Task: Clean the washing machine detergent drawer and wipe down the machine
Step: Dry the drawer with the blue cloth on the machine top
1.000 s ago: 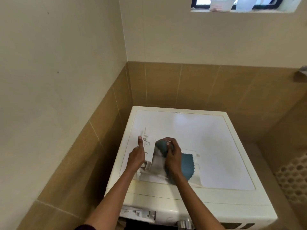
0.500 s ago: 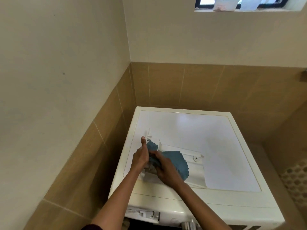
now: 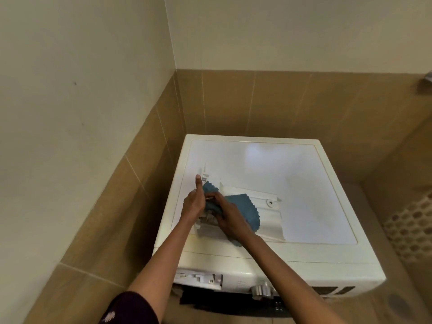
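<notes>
From the head view we see the drawer (image 3: pixel 266 213) lying on top of the machine (image 3: pixel 304 183), toward its front left corner and out of its slot (image 3: pixel 198 278), which gapes open on the front panel below. The left hand (image 3: pixel 194 203) grips the drawer's left wall, thumb straight up along it, steadying the piece. The right hand (image 3: pixel 230 219) is curled round the blue cloth (image 3: pixel 245 206) and presses it down into the drawer. A second ago that hand and the bunched cloth sat nearer the drawer's middle; since then they have moved left, so the cloth's tip now pokes up just beside the left thumb while its scalloped tail trails over the right part. We judge that the wiping has passed from one compartment to the next, that the drawer is partly cleaned, and that the machine's own wipe-down is yet to come.
</notes>
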A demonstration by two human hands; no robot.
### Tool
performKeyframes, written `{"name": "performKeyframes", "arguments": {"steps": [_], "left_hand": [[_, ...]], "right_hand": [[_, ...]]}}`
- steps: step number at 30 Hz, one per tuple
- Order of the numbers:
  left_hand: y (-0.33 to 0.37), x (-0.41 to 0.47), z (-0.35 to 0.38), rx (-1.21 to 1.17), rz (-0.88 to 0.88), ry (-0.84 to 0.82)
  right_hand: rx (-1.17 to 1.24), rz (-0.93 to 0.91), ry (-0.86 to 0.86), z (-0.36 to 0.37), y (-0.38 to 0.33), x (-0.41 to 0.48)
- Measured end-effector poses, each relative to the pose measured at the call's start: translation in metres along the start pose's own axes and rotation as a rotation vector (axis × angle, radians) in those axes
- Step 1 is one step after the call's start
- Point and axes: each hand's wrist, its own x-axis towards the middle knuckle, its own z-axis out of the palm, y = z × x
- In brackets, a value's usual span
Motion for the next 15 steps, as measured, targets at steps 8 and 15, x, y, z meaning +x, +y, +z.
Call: {"name": "performKeyframes", "arguments": {"steps": [8, 15], "left_hand": [[-0.001, 0.001, 0.002, 0.106, 0.011, 0.022], [-0.007, 0.008, -0.001, 0.165, 0.113, -0.005]], "right_hand": [[-0.086, 0.105, 0.144, -0.011, 0.0, 0.06], [0.029, 0.244, 0.193, -0.028, 0.021, 0.063]]}}
